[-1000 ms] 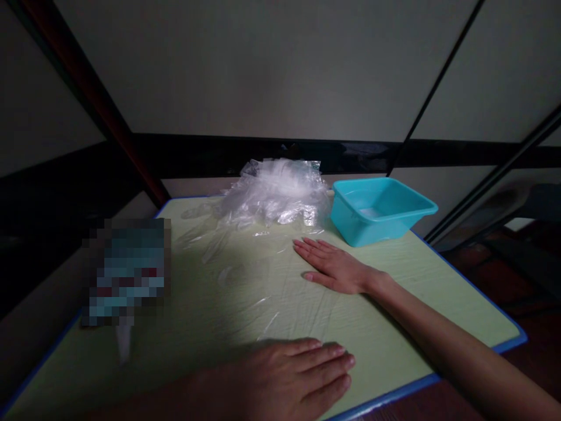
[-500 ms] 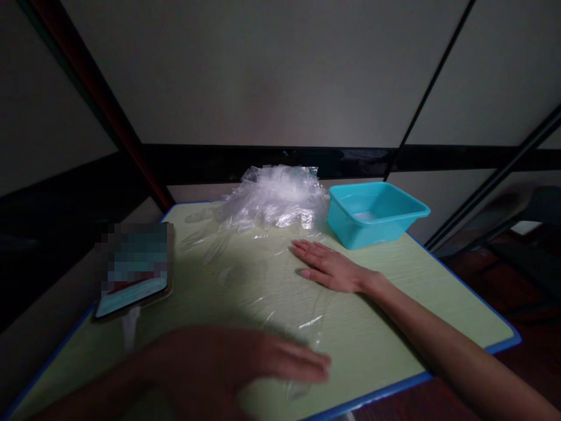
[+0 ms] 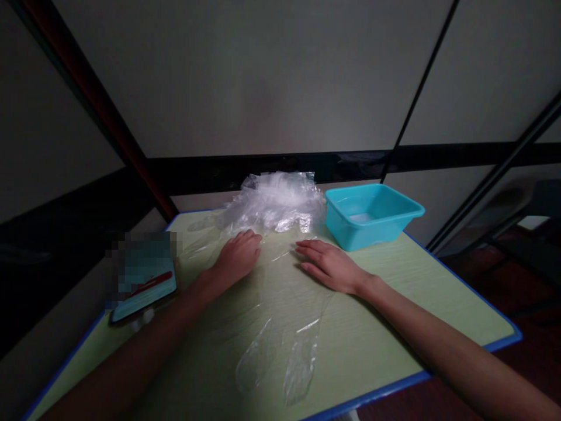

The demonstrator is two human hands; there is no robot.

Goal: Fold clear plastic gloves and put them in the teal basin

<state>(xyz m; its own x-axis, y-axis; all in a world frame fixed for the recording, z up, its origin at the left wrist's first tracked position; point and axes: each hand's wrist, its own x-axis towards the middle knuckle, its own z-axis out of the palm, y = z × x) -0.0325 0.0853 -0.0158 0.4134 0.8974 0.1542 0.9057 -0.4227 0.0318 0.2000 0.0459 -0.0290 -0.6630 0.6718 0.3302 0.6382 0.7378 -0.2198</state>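
A clear disposable plastic glove [image 3: 301, 363] lies spread on the pale green table [image 3: 372, 333], its see-through outline hard to follow. My right hand [image 3: 331, 266] rests flat over its far right part, fingers stretched out to the left. Opposite it, my left hand [image 3: 239, 256] lies palm down at the far left part, fingers pointing away and partly foreshortened; nothing shows in its grasp. Just beyond both hands is a loose heap of clear plastic gloves [image 3: 280, 202], some with flat fingers trailing left.
A turquoise plastic basin [image 3: 372, 231] stands at the back right, with something pale on its bottom. A tablet-like device [image 3: 144, 286], partly blurred out, lies at the left edge beside my left forearm. A panelled wall [image 3: 263, 88] rises behind the table.
My left hand has moved from the near edge, where it was raised and blurred, forward to the table beside the heap. My right hand has stayed almost in place. The glove's near end shows more plainly.
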